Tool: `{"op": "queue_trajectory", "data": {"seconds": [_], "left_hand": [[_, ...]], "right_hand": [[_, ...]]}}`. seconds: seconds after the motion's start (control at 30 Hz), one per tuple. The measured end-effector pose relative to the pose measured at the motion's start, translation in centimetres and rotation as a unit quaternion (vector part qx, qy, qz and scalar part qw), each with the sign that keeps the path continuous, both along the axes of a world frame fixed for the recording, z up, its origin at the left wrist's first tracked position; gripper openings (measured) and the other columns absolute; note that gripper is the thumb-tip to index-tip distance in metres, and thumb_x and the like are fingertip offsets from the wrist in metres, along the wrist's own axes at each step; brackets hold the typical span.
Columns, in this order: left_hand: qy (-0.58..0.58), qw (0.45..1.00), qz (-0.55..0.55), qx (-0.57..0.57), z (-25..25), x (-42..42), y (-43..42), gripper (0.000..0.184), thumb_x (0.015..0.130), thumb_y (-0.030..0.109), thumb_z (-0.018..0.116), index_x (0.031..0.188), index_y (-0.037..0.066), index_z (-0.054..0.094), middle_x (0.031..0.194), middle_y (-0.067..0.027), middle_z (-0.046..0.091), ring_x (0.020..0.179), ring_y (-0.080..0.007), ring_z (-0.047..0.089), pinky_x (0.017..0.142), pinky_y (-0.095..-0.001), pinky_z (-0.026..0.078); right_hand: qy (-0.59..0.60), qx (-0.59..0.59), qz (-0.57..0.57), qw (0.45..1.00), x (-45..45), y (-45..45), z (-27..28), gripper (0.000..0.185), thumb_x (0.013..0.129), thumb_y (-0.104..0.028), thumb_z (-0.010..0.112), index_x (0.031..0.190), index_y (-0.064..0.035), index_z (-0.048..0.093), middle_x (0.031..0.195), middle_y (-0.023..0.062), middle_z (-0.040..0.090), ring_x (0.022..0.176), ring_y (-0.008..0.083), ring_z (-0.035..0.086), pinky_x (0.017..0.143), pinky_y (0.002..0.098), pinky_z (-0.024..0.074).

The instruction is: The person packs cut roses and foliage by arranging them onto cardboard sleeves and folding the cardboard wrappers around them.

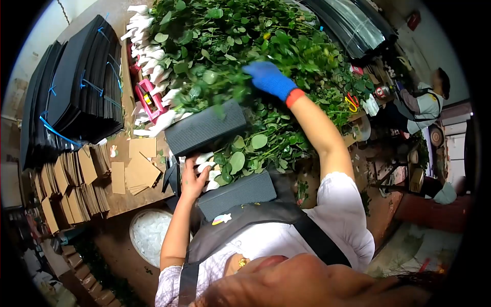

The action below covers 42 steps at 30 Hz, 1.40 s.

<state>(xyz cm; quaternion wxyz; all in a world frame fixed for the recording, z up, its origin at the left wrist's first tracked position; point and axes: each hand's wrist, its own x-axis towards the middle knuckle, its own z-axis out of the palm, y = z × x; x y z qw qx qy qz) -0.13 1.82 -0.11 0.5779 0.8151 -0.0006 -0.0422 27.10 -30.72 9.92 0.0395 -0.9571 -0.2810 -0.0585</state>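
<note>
My left hand point(194, 179) is bare and rests by white-wrapped flower heads point(204, 167), between a dark ridged cardboard sleeve point(204, 127) and a second ridged piece point(238, 196) near my apron. Its fingers are bent and spread a little around the white heads; whether it grips one is unclear. In a blue glove with a red cuff, my right hand point(273, 80) reaches over the leafy stems point(215, 30). Its fingertips are blurred among the leaves, and what they hold is hidden. Green stems point(266, 140) lie between the two ridged pieces.
Black sheets point(84, 77) tied with blue straps stand at the left, above brown cardboard pieces point(76, 174). A pink tool point(148, 100) lies by the white heads. Orange-handled scissors point(351, 102) are on the right. Below is a white-lined bin point(151, 230). Another person point(427, 105) is at the far right.
</note>
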Motion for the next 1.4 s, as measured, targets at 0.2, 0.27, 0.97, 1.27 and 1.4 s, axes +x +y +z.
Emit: {"op": "queue_trajectory", "data": {"seconds": [0.2, 0.27, 0.97, 1.27, 1.4], "left_hand": [[-0.030, 0.999, -0.011, 0.021, -0.5, 0.1, 0.3, 0.053, 0.089, 0.013, 0.076, 0.133, 0.000, 0.050, 0.124, -0.0195, 0.060, 0.108, -0.0281, 0.065, 0.088, -0.0358, 0.055], [-0.026, 1.000, -0.013, 0.009, -0.2, 0.1, 0.2, 0.053, 0.089, 0.013, 0.076, 0.133, -0.001, 0.050, 0.126, -0.0200, 0.059, 0.110, -0.0284, 0.064, 0.091, -0.0361, 0.054], [-0.053, 0.996, 0.002, 0.076, 0.0, -0.1, 0.2, 0.051, 0.087, 0.023, 0.077, 0.127, 0.001, 0.055, 0.114, -0.0212, 0.062, 0.107, -0.0355, 0.063, 0.091, -0.0410, 0.051], [-0.045, 0.999, 0.009, 0.008, -0.1, 0.1, 0.1, 0.030, 0.086, 0.023, 0.076, 0.107, 0.003, 0.068, 0.119, -0.0213, 0.060, 0.114, -0.0397, 0.058, 0.097, -0.0443, 0.047], [-0.053, 0.998, 0.007, 0.012, -0.5, 0.0, -0.1, 0.033, 0.086, 0.021, 0.076, 0.112, 0.003, 0.065, 0.119, -0.0204, 0.059, 0.111, -0.0376, 0.059, 0.095, -0.0430, 0.048]], "right_hand": [[-0.017, 0.010, -0.131, 0.991, -5.1, -6.6, -4.7, 0.036, 0.080, -0.006, 0.062, 0.115, -0.0128, 0.068, 0.103, 0.0134, 0.070, 0.098, 0.0344, 0.067, 0.084, 0.0452, 0.0528], [-0.053, 0.024, -0.133, 0.989, -5.7, -5.9, -2.3, 0.038, 0.078, -0.005, 0.062, 0.116, -0.0122, 0.067, 0.103, 0.0131, 0.070, 0.099, 0.0339, 0.067, 0.084, 0.0450, 0.0526], [-0.092, 0.181, -0.031, 0.979, -18.2, -7.5, 9.7, 0.051, 0.078, 0.003, 0.060, 0.128, -0.0084, 0.065, 0.118, 0.0154, 0.066, 0.109, 0.0359, 0.062, 0.096, 0.0420, 0.0501], [-0.014, -0.204, -0.024, 0.979, -18.5, -5.0, 1.6, 0.063, 0.084, -0.012, 0.067, 0.144, -0.0213, 0.050, 0.126, 0.0149, 0.064, 0.106, 0.0366, 0.065, 0.086, 0.0426, 0.0555], [0.097, 0.092, 0.117, 0.984, -20.5, 5.4, 8.4, 0.047, 0.093, -0.031, 0.065, 0.137, -0.0189, 0.055, 0.097, 0.0121, 0.073, 0.082, 0.0345, 0.069, 0.075, 0.0445, 0.0553]]}}
